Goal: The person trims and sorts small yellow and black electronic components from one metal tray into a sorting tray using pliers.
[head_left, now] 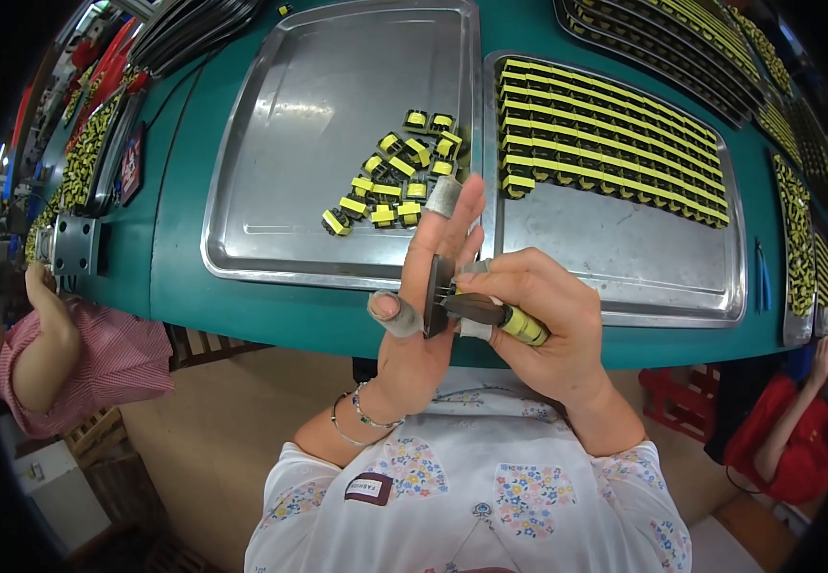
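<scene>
My left hand (417, 310) is raised in front of the trays, its fingers stretched upward, with grey wraps on thumb and index finger. A dark rectangular block with thin metal pins (438, 296) sits against its palm, partly covered by my fingers. From the right, my right hand (547, 310) closes round a hand tool with a dark tapered jaw and a yellow-wrapped handle (524, 327), which looks like pliers. The jaw's tip is beside the pins; I cannot tell whether it touches them. Behind, loose yellow-and-black coil components (399, 167) lie in the left metal tray (290, 115).
The right metal tray (624, 253) holds tight rows of similar components (614, 134). Stacked trays (662, 48) stand at the far right on the green table (180, 191). A person in a striped top (99, 358) sits at left, another in red (786, 439) at right.
</scene>
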Tool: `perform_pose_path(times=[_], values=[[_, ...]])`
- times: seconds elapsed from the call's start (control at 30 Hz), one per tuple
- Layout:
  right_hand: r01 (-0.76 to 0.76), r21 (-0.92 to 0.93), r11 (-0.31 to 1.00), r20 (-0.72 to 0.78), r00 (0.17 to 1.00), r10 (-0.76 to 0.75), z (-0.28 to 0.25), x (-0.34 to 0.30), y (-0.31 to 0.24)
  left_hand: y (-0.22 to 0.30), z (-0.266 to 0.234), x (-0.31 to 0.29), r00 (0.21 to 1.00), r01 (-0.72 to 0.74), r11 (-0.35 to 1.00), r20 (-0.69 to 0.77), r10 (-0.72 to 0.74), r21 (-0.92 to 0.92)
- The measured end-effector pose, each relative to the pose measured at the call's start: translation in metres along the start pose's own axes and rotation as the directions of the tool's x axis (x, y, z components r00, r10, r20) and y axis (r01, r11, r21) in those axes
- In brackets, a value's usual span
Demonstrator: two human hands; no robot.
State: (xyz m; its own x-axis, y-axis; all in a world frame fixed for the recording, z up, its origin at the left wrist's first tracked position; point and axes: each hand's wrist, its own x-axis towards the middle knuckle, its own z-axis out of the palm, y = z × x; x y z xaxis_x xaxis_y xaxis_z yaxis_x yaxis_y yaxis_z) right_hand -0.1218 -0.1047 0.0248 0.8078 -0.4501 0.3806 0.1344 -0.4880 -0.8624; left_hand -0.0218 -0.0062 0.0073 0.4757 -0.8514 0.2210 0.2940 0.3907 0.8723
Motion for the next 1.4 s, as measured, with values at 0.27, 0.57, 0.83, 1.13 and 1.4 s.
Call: perform_pose_path(times=[0.27,0.57,0.83,1.13,1.4], values=[[0.007,0.008,1.000,-0.013,1.000,-0.007,0.006,-0.003,0.002,0.002,0.001,-0.001,1.000,0.031,0.997,-0.008,-0.031,0.072],[0.017,0.037,0.999,-0.056,0.998,-0.015,0.008,-0.005,0.003,0.001,-0.002,-0.002,0.998,0.047,0.999,0.030,-0.047,-0.001],[0.039,0.029,0.999,-0.058,0.998,-0.037,0.010,-0.006,0.004,-0.005,0.011,-0.002,0.977,-0.031,0.978,-0.202,0.073,0.205],[-0.003,0.151,0.989,-0.001,1.000,0.003,0.004,-0.006,0.004,0.009,0.004,-0.006,0.999,0.032,0.965,0.003,-0.034,0.261],[0.249,-0.198,0.948,0.014,0.968,-0.251,-0.003,-0.002,0.001,0.019,0.011,0.000,0.970,0.212,0.952,-0.069,-0.233,-0.222]])
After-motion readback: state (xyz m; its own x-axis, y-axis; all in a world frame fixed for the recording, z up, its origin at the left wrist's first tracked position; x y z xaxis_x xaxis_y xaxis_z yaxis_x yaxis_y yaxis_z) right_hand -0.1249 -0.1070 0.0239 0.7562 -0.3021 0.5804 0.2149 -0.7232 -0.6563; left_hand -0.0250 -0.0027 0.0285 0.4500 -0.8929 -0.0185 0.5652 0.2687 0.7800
